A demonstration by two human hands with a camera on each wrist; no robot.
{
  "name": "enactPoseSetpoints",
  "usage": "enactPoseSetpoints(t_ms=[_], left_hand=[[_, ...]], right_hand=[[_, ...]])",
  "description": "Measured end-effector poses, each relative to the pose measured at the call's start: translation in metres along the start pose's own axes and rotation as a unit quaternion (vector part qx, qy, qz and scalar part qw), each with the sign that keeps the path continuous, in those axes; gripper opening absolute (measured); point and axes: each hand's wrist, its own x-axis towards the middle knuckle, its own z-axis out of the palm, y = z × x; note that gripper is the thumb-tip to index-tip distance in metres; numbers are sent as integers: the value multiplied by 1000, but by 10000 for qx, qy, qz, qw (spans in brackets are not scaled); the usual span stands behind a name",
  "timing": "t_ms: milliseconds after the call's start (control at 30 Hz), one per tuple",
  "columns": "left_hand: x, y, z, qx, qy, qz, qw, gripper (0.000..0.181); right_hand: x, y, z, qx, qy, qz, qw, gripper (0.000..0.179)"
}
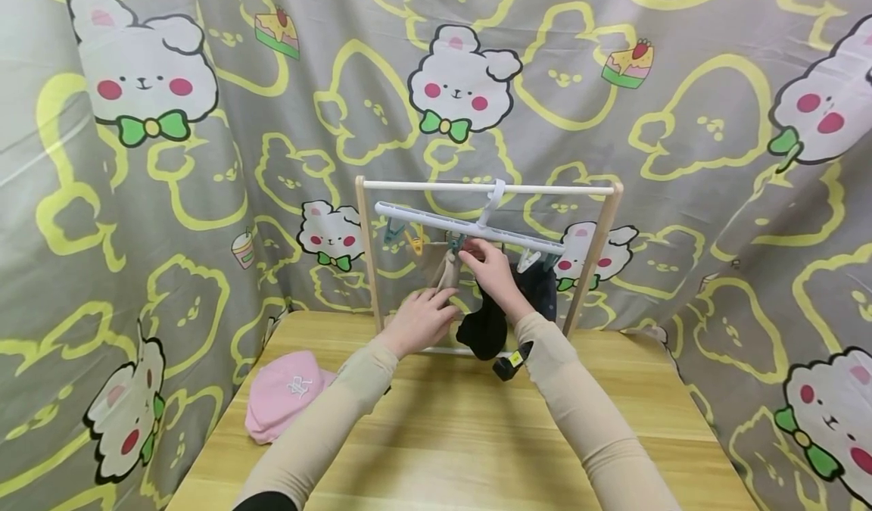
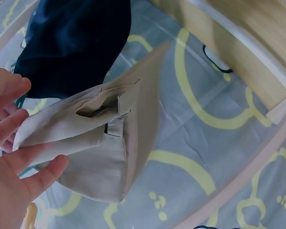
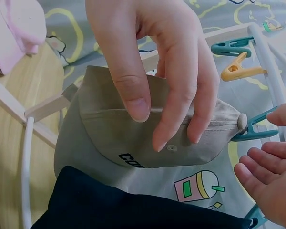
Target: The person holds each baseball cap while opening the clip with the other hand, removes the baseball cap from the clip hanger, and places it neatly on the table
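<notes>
A beige cap (image 3: 133,138) hangs by its edge from a green clip (image 3: 257,130) on a white hanger (image 1: 470,227). My left hand (image 1: 422,318) is at the cap, its fingers loosely spread; in the right wrist view they overlap the cap's front. My right hand (image 1: 493,272) is up by the clip below the hanger bar, with relaxed fingers and the palm showing in the right wrist view (image 3: 271,164). A fingertip there is right at the clip's end. Beside the beige cap hangs a dark cap (image 2: 76,47), partly behind my right forearm in the head view.
The hanger hooks over a wooden rack (image 1: 368,253) with a white top rod. Yellow clip (image 1: 414,243) and another green clip (image 1: 393,231) hang on the left; a white clip (image 1: 527,261) is on the right. A pink cap (image 1: 286,394) lies on the wooden table (image 1: 477,435). Patterned curtains surround it.
</notes>
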Motion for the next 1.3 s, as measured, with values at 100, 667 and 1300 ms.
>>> enactPoseSetpoints(t_ms=[100, 667, 1300], left_hand=[[-1, -1, 0, -11, 34, -6, 10000, 16], [-5, -2, -4, -68, 31, -82, 9999, 15], [-7, -5, 0, 18, -143, -182, 9997, 13]], right_hand=[[1, -1, 2, 148, 14, -16, 9999, 40], [4, 0, 15, 1970, 46, 598, 9786, 41], [-2, -13, 24, 2061, 363, 810, 9745, 38]])
